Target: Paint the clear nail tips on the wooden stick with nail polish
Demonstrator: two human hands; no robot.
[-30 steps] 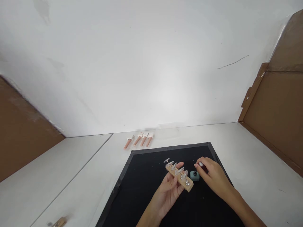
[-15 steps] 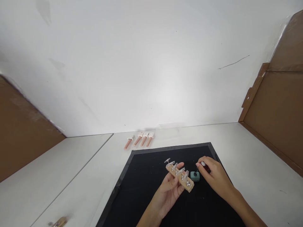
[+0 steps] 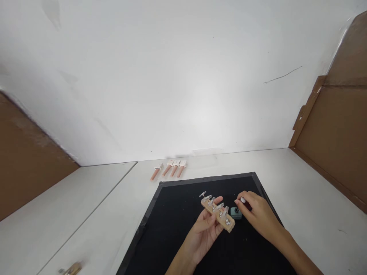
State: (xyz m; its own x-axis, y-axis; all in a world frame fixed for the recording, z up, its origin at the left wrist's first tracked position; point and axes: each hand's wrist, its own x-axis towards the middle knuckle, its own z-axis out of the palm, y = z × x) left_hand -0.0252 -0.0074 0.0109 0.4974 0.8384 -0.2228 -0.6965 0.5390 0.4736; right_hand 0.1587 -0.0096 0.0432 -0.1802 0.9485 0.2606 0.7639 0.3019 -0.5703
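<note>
My left hand (image 3: 205,226) grips a light wooden strip (image 3: 218,217) from below, tilted over the black mat. Several clear nail tips (image 3: 219,207) stand on the strip on small metal mounts. My right hand (image 3: 255,209) pinches a dark red cap (image 3: 247,205) with a pale round end. Its lower part is hidden by the fingers, so I cannot tell whether a brush is on it. Just left of the right hand, a small teal bottle (image 3: 236,214) with a black neck sits on the mat, the fingertips close above the neck.
The black mat (image 3: 172,221) with a grey taped border lies on a white table (image 3: 109,217). Behind it are several white bottles with long pinkish caps (image 3: 173,170). A small wooden piece (image 3: 72,269) shows at the bottom left. Brown cardboard panels (image 3: 338,145) flank both sides.
My right hand has shifted slightly left with the cap, nearer to the teal bottle's neck. The left hand and the wooden strip have stayed put.
</note>
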